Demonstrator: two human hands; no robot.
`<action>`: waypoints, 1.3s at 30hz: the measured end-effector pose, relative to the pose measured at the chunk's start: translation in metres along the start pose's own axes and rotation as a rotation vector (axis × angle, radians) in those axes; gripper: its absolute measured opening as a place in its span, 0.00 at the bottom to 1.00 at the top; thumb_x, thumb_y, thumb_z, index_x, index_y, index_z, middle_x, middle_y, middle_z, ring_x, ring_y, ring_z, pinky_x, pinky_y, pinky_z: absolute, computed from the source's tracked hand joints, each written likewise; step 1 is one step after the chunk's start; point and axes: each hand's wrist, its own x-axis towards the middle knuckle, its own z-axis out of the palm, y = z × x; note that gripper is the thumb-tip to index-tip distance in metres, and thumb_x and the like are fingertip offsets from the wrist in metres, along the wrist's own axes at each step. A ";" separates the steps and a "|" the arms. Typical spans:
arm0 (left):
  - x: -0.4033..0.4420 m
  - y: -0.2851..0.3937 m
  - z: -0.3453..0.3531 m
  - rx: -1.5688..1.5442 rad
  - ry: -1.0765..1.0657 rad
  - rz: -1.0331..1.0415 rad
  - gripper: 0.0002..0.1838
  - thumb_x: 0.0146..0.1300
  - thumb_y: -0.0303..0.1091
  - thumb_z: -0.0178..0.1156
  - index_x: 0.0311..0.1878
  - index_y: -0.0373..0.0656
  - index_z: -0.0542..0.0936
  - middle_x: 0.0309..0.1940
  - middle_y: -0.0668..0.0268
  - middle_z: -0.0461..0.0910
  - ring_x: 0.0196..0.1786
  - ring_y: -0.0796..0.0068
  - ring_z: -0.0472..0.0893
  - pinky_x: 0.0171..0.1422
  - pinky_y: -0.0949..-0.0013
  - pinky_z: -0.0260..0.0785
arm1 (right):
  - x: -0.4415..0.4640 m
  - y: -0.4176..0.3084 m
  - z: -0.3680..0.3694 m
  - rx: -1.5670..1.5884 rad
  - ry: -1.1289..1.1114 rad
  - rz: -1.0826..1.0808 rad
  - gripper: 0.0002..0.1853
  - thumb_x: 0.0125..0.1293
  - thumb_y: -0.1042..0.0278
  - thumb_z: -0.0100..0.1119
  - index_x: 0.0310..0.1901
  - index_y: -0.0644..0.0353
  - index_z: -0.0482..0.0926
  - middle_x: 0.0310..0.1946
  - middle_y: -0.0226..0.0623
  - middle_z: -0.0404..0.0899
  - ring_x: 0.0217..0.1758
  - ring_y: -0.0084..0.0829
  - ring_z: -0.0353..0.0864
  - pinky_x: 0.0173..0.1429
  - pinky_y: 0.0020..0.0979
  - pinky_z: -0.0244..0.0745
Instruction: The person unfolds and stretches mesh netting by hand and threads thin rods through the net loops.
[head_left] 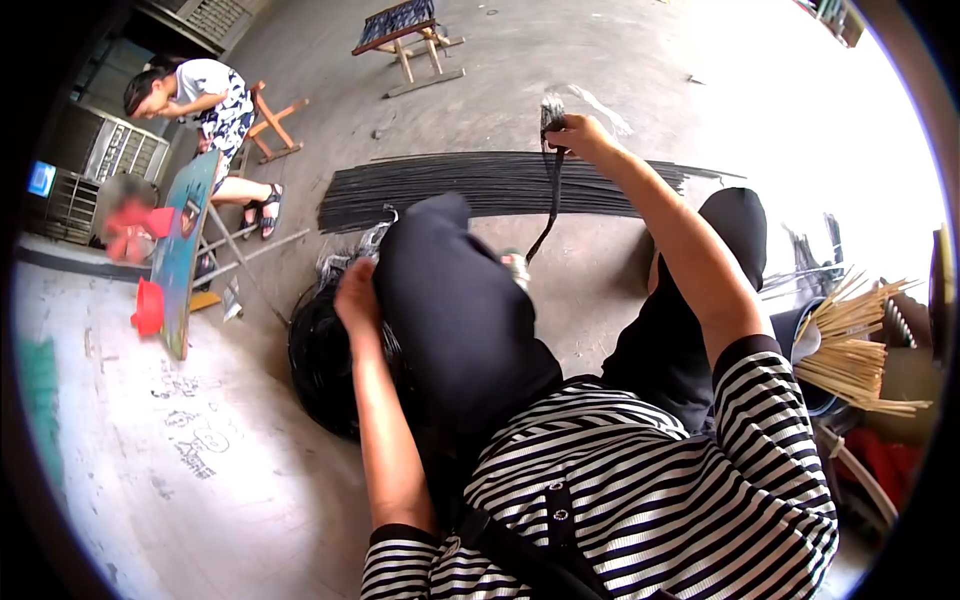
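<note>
My right hand (577, 134) is raised in front of me, its fingers closed round a bundle of black strips (553, 118). A dark tail of the strips hangs from it toward the floor. Beside my left knee, my left hand (357, 296) is lowered over a round black bag or coil (318, 365); its fingertips are partly hidden, and whether it grips anything does not show. Crumpled clear plastic (372, 240) lies behind that hand. Many long thin black rods (480, 185) lie side by side on the floor past my knees.
A container (826, 395) of thin wooden sticks (850, 350) stands at right. Left are a tilted blue-green table (180, 260), a red stool or basin (148, 307) and a seated person (215, 100) with another blurred person nearby. A folding stool (410, 45) stands farther off.
</note>
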 end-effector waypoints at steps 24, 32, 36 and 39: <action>0.101 0.195 0.196 -0.912 -0.547 -0.304 0.04 0.67 0.30 0.56 0.36 0.40 0.75 0.23 0.70 0.73 0.24 0.80 0.71 0.31 0.76 0.62 | -0.030 -0.099 -0.034 0.440 -0.058 -0.297 0.26 0.63 0.61 0.63 0.58 0.65 0.70 0.46 0.41 0.79 0.53 0.29 0.77 0.59 0.30 0.72; 0.122 0.220 0.191 -0.988 -0.608 -0.249 0.04 0.68 0.30 0.55 0.37 0.43 0.75 0.25 0.72 0.74 0.27 0.81 0.72 0.33 0.77 0.65 | -0.028 -0.109 -0.035 0.645 0.087 -0.218 0.10 0.67 0.64 0.59 0.36 0.64 0.79 0.24 0.25 0.76 0.30 0.17 0.72 0.40 0.23 0.71; 0.116 0.193 0.197 -1.068 -0.609 -0.309 0.04 0.68 0.30 0.55 0.36 0.42 0.76 0.25 0.72 0.74 0.27 0.81 0.73 0.32 0.77 0.65 | -0.022 -0.097 -0.034 0.629 0.127 -0.210 0.12 0.65 0.62 0.61 0.37 0.64 0.78 0.28 0.28 0.78 0.33 0.19 0.74 0.42 0.25 0.72; 0.109 0.198 0.200 -0.882 -0.559 -0.220 0.05 0.68 0.31 0.56 0.36 0.41 0.76 0.25 0.71 0.76 0.26 0.81 0.74 0.32 0.78 0.66 | -0.019 -0.092 -0.019 0.450 0.124 -0.310 0.17 0.62 0.58 0.65 0.41 0.66 0.76 0.33 0.33 0.79 0.40 0.23 0.76 0.46 0.28 0.74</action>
